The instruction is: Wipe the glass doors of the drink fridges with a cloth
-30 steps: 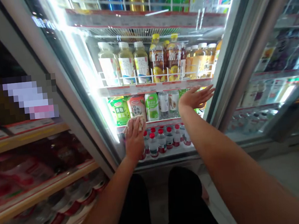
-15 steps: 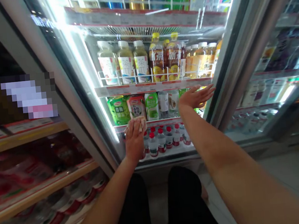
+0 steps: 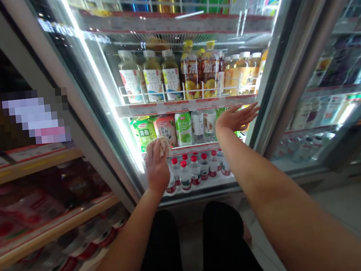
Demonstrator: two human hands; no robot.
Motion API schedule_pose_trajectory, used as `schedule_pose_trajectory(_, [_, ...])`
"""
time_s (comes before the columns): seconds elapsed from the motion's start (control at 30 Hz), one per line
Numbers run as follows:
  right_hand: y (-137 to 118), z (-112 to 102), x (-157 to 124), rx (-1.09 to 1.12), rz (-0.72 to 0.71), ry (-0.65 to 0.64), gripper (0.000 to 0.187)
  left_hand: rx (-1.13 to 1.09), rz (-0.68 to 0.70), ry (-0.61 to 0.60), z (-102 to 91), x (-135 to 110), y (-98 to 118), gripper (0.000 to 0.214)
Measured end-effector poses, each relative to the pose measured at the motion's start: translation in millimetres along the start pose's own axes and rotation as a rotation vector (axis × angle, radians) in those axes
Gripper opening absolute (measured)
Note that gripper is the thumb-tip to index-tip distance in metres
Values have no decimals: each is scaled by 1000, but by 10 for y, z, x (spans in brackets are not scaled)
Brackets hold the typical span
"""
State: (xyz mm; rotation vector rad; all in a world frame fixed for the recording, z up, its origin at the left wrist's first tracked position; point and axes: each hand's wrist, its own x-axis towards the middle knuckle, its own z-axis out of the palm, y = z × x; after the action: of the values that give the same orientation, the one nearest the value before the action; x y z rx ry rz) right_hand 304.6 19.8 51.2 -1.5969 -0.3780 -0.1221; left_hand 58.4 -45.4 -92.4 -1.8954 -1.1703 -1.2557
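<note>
My left hand (image 3: 156,165) is pressed over a pale, crumpled cloth (image 3: 164,144), held flat at the glass door (image 3: 126,136) of a lit drinks cooler. Behind the cloth, through the glass, stand a red drink bottle (image 3: 164,126) and a green one (image 3: 143,130). Over to the right, my right hand (image 3: 239,116) has its fingers stretched out sideways and holds nothing. Its palm side seems to rest at the glass, though the contact itself is hard to make out. Both forearms reach in from the lower edge.
Bottled teas (image 3: 171,74) stand on the middle shelf, small red-capped water bottles (image 3: 185,175) at the bottom. A metal door frame (image 3: 292,73) runs along the right. At the left is an open wooden shelf (image 3: 42,163) with bottles. My knees (image 3: 222,225) are close below the door.
My left hand and the cloth have slid slightly left and up across the glass. The right hand has stayed in place.
</note>
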Motion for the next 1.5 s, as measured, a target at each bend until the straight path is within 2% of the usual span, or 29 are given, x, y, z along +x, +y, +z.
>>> schedule_pose_trajectory(0.13, [-3,-9,11,-3,-3,-19,61,15,-7,53,-12,102,-35,52])
schedule_pose_trajectory(0.33, [0,-9,0,15,2,-4,61,21,39,-36,23,-41,82,55])
schedule_pose_trajectory(0.43, [-5,-19,-4,17,2,-17,62,28,58,4,5,55,57,54])
schedule_pose_trajectory(0.57, [-16,-42,-2,9,2,-40,61,13,15,64,1,200,59,52])
schedule_pose_trajectory(0.67, [-17,-42,-6,19,5,-27,61,9,27,13,31,134,145,54])
schedule_pose_trajectory(0.8, [-10,-16,-14,15,11,-8,62,52,130,-71,49,47,192,52])
schedule_pose_trajectory(0.87, [-6,-9,-12,16,6,-5,62,68,132,-44,32,111,153,51])
schedule_pose_trajectory(0.97, [-11,-25,-7,8,6,-21,61,52,57,39,4,256,100,49])
schedule_pose_trajectory(1.03, [-20,-44,-6,-1,10,-40,61,36,16,50,6,285,117,49])
schedule_pose_trajectory(1.13, [-24,-53,-11,-10,9,-58,61,42,57,-10,42,195,199,51])
schedule_pose_trajectory(1.27, [2,-7,-10,3,2,-13,61,67,152,-63,72,132,231,53])
schedule_pose_trajectory(1.43, [6,6,-1,-14,0,-6,61,36,16,22,39,313,183,50])
schedule_pose_trajectory(1.5, [-4,-6,-2,-21,2,-17,60,44,-6,-2,44,292,221,51])
